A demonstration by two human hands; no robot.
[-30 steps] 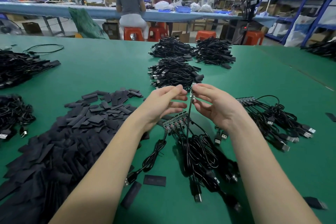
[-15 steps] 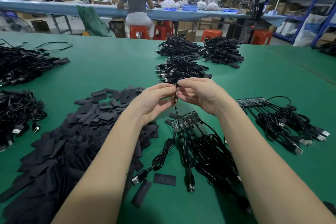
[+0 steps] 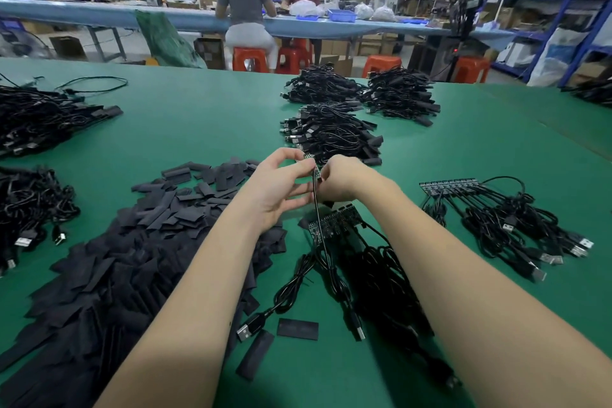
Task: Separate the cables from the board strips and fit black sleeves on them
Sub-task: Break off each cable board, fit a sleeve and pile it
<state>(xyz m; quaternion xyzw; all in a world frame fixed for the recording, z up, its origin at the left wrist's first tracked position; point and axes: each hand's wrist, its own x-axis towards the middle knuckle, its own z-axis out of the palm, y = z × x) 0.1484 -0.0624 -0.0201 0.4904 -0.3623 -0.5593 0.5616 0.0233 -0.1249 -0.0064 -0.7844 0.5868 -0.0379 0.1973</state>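
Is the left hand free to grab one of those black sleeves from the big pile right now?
Probably not at once. The left hand and right hand both pinch the small board at the end of a cable. The pile of black sleeves lies uncovered just beside the left forearm, so once it lets go the way looks free.

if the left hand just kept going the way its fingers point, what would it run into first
Most likely the right hand: the left hand points right and slightly away, and the two already meet at the small board on the cable. Beyond lies a cable pile; depth is unclear.
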